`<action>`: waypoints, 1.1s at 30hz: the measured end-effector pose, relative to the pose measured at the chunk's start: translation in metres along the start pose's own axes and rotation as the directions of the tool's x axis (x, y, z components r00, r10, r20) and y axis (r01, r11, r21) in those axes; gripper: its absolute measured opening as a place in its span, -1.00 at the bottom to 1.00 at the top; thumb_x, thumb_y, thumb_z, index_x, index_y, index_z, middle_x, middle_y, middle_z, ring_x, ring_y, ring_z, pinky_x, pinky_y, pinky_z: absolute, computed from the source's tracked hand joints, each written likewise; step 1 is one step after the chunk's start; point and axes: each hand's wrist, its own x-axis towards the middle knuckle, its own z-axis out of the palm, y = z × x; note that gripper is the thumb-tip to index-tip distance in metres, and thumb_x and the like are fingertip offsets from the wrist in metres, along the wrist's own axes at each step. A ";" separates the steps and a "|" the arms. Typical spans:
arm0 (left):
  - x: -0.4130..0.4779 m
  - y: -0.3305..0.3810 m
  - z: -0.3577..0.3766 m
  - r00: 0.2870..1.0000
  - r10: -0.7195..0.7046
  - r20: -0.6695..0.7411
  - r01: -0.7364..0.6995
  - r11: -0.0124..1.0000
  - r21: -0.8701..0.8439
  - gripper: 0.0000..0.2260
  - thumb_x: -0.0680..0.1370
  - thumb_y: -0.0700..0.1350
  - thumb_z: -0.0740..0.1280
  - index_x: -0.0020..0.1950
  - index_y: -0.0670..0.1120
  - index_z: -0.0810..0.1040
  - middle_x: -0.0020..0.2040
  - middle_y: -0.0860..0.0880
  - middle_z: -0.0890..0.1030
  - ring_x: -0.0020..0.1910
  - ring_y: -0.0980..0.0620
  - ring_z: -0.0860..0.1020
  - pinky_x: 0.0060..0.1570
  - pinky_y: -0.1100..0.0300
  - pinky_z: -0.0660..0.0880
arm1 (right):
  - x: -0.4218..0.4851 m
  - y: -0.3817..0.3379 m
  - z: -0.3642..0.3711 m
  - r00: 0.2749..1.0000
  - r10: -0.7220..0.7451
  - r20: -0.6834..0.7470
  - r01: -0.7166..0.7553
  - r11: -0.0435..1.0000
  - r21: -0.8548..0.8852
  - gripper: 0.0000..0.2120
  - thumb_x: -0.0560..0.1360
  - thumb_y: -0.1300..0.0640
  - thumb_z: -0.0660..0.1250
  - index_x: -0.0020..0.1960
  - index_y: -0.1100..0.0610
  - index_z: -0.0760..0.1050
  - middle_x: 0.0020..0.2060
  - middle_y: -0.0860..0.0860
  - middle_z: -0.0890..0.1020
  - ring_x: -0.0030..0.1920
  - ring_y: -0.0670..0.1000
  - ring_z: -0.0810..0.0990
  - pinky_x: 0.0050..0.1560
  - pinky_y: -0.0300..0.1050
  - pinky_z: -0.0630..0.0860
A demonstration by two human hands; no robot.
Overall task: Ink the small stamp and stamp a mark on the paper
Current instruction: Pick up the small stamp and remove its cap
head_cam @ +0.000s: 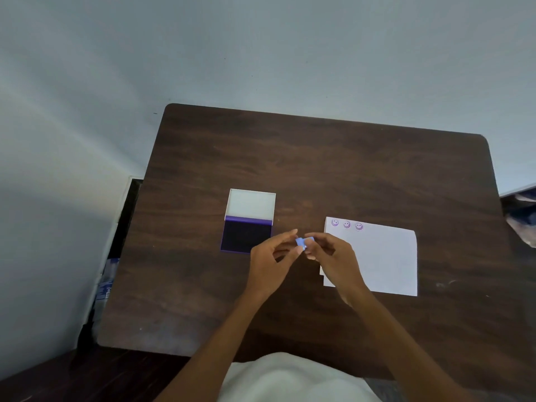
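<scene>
A small light-blue stamp (303, 242) is pinched between the fingertips of both hands above the table. My left hand (272, 259) grips it from the left, my right hand (333, 256) from the right. The purple ink pad (245, 235) lies open just left of my hands, its white lid (251, 203) folded back behind it. The white paper (385, 259) lies to the right, partly under my right hand, with three purple smiley marks (347, 224) along its top left edge.
The dark wooden table (319, 158) stands against a pale wall. Its left edge drops to a gap with blue-printed items (107, 282) on the floor. Crumpled material (522, 219) sits past the right edge.
</scene>
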 end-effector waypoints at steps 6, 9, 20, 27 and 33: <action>0.001 0.002 0.005 0.996 -0.030 -0.085 0.030 1.000 -0.003 -0.72 0.44 -0.09 0.52 0.13 -0.11 0.67 -0.02 0.09 0.67 -0.16 0.31 0.61 -0.10 0.53 0.49 | -0.009 -0.006 -0.002 0.998 0.063 0.019 -0.065 0.982 0.179 -0.79 0.49 -0.05 0.38 0.07 0.00 0.62 -0.04 -0.05 0.71 -0.03 -0.02 0.68 -0.01 -0.23 0.60; 0.002 0.004 0.004 0.996 -0.060 -0.068 0.054 0.995 -0.089 -0.72 0.44 -0.09 0.52 0.13 -0.07 0.67 -0.01 0.07 0.70 -0.08 0.25 0.64 -0.08 0.47 0.53 | -0.011 -0.007 -0.001 0.994 0.105 0.027 -0.109 0.958 0.264 -0.83 0.47 0.00 0.40 0.04 -0.02 0.63 -0.05 -0.09 0.71 -0.04 -0.06 0.68 -0.13 -0.34 0.58; 0.002 0.009 -0.005 0.982 -0.176 0.071 0.187 0.822 -0.538 -0.74 0.46 -0.13 0.49 0.14 -0.04 0.64 0.07 0.01 0.71 0.09 0.02 0.66 0.03 0.19 0.61 | -0.012 -0.013 -0.016 0.955 0.212 0.209 -0.298 0.645 0.704 -0.81 0.52 0.27 0.33 0.04 0.10 0.67 0.04 0.08 0.71 0.07 0.05 0.68 -0.08 -0.22 0.61; 0.007 -0.004 0.006 0.993 -0.115 0.004 0.110 0.942 -0.317 -0.72 0.45 -0.16 0.50 0.10 0.11 0.62 -0.04 0.26 0.69 0.02 0.25 0.64 -0.07 0.43 0.55 | -0.014 -0.014 -0.022 0.929 0.270 0.253 -0.354 0.448 0.821 -0.77 0.42 0.23 0.39 0.06 0.19 0.66 0.07 0.14 0.69 0.03 0.03 0.69 -0.08 -0.17 0.62; 0.017 -0.020 0.035 0.988 0.070 -0.138 -0.052 0.990 0.130 -0.77 0.46 -0.17 0.50 0.09 -0.19 0.65 0.00 -0.12 0.70 -0.11 0.24 0.56 -0.09 0.64 0.39 | -0.018 -0.014 -0.026 0.920 0.302 0.249 -0.365 0.433 0.824 -0.80 0.41 0.22 0.40 0.01 0.14 0.69 0.05 0.13 0.70 0.00 0.04 0.70 -0.08 -0.16 0.63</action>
